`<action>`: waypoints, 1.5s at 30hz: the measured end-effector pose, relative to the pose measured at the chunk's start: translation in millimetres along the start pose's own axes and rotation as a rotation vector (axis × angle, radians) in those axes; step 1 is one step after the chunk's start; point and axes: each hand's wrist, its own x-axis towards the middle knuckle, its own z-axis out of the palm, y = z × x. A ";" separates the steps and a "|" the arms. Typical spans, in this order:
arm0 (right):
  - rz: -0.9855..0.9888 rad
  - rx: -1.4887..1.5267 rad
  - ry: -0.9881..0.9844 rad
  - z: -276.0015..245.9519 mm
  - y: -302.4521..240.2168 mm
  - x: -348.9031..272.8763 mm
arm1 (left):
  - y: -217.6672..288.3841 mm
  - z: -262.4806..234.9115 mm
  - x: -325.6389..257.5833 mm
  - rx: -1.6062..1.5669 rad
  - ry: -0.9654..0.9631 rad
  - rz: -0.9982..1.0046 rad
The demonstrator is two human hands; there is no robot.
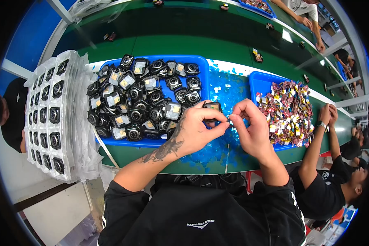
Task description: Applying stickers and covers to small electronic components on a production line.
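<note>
Above the bench my left hand [194, 129], its forearm tattooed, holds a black smartwatch case [212, 107], with thumb and index finger pinched together at its right. Close beside it my right hand [253, 129] is closed in a pinch, thumb against index finger. Its fingertips nearly meet those of my left hand; a tiny pale bit shows there, too small to name. To the left, a blue tray [206, 69] is heaped with black watch cases [145, 98], some with round sensor backs up, others with their insides showing.
Right of my hands, another blue tray [255, 78] holds a pile of small red, yellow and white parts [287, 112]. Stacked clear blister trays [45, 119] with watch cases stand far left. Beyond runs a green conveyor [184, 45] carrying scattered parts. A co-worker [328, 180] sits at right.
</note>
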 end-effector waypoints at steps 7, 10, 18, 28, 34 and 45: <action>-0.126 -0.156 -0.072 -0.9 -8.9 -7.3 | -1.0 -5.3 2.5 0.045 0.015 -0.052; 0.135 0.037 0.051 -5.4 -2.9 -7.2 | -3.9 -3.9 2.4 0.031 0.021 0.014; 0.006 -0.020 -0.047 -6.1 -2.4 6.1 | 1.2 -2.7 0.6 -0.010 0.011 -0.013; -0.059 -0.258 -0.051 -10.8 -8.2 -6.3 | -2.3 -7.7 4.6 -0.016 0.040 -0.021; 0.128 0.358 -0.111 -7.6 6.2 -2.6 | -3.8 -9.3 3.3 -0.418 -0.155 -0.149; 0.239 0.363 0.194 -5.6 -0.3 -7.9 | -10.9 -9.4 4.5 -0.091 0.045 -0.050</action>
